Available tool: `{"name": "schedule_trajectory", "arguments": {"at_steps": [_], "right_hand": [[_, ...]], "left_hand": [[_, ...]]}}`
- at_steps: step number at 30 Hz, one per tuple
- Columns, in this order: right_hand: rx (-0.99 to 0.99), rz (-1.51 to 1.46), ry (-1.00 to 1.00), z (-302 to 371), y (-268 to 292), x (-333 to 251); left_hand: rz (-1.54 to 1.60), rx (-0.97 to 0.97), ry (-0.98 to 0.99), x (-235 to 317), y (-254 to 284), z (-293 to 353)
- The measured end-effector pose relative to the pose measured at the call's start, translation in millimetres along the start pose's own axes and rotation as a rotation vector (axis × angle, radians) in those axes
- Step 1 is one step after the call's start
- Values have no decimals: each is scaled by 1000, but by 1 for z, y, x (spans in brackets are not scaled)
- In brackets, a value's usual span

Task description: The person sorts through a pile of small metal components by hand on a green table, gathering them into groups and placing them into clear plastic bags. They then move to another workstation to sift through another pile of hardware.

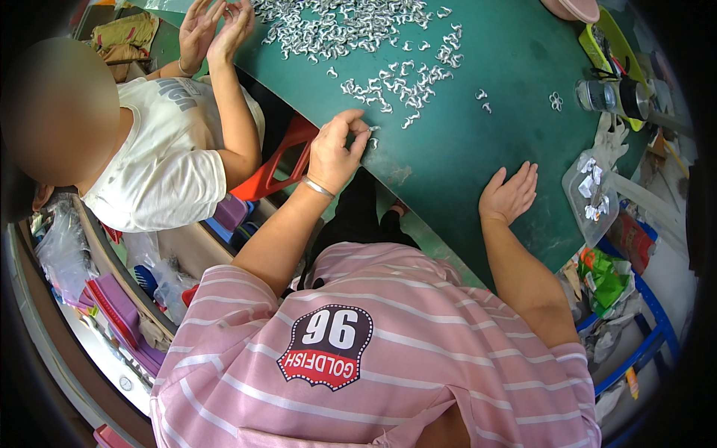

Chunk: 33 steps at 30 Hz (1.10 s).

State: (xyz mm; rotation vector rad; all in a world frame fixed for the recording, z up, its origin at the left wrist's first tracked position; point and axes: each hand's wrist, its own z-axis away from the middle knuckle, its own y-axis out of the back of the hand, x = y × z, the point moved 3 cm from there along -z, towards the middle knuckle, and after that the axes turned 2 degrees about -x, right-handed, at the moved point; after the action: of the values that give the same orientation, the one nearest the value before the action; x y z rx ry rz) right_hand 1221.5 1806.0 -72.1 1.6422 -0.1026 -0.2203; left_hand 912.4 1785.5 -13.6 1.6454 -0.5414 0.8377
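At the near edge of the green table [448, 160], my left hand [337, 153] is closed, thumb and fingertips pinched at a small curved silver metal piece [374, 129]. A similar piece [373, 142] lies just below those fingertips. My right hand [511, 196] rests on the tabletop farther right, fingers stretched out and holding nothing. Beyond my left hand spreads a loose cluster of the silver pieces [403, 88], with a larger heap [328, 28] behind it. Two stray pieces [484, 101] sit above my right hand. A flower-shaped silver item [556, 101] lies farther right.
On the left, a co-worker in a white shirt [175, 153] holds both hands [211, 33] raised over the table's edge. To the right are a clear plastic tray [573, 196] with crumpled wrappers, a glove [612, 140], a clear bottle [596, 95] and a yellow-green basket [595, 49]. A red stool [284, 163] stands below.
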Motion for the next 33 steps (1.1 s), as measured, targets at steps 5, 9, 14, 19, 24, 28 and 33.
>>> {"name": "schedule_trajectory", "arguments": {"at_steps": [5,9,14,19,24,28,33], "right_hand": [[-15,-4,-15,0,4,-2],[-26,-10,-31,-1,4,-2],[-35,-25,-26,-3,5,-5],[-53,-27,-40,-1,12,-4],[-48,-21,-46,-1,12,-4],[-48,-27,-49,-1,12,-4],[-46,-37,-47,-1,13,-4]], "left_hand": [[-120,-59,-166,-16,-9,3],[-158,-56,-154,-20,-13,1],[-302,-16,-105,-8,-19,-24],[-454,-25,-72,3,-42,-39],[-478,-5,-63,-7,-51,-59],[-258,53,-17,-7,-50,-66],[216,-36,311,-11,-60,-56]]}}
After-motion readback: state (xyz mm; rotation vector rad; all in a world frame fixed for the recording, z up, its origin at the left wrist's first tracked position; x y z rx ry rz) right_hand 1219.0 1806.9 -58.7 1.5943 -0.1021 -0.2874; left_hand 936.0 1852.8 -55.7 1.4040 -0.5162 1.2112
